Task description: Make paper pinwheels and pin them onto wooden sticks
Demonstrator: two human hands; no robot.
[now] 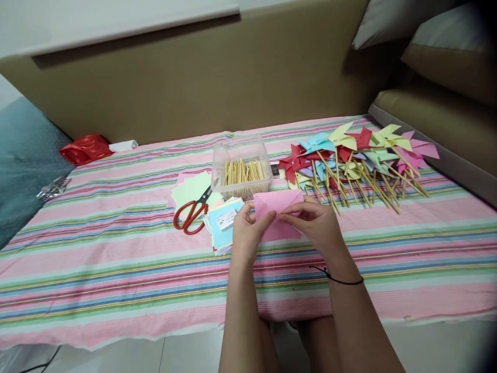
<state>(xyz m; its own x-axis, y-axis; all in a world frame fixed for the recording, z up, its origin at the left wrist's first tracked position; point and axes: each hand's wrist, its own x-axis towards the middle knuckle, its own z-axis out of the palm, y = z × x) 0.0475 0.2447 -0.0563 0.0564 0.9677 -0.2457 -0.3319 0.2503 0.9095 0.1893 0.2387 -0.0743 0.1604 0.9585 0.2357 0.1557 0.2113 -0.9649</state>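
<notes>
Between my two hands is a pink paper square (278,201) with diagonal lines running in from its corners. My left hand (250,225) grips its left side, thumb on the face near the middle. At the centre of the sheet, the thumb and fingers of my right hand (316,220) pinch the paper; whether a small pin is there too I cannot make out. Left of my hands lie a stack of coloured paper squares (219,235) with a small white box (227,219) on top, and red-handled scissors (193,211) resting partly on pale green paper (192,187).
Behind my hands stands a clear plastic box (240,146) of wooden sticks (244,172). Finished paper pinwheels (349,155) are heaped at the right. A red plastic bag (87,149) and a clear packet (53,188) lie far left on the striped cloth (116,243). A brown backrest (202,83) rises behind.
</notes>
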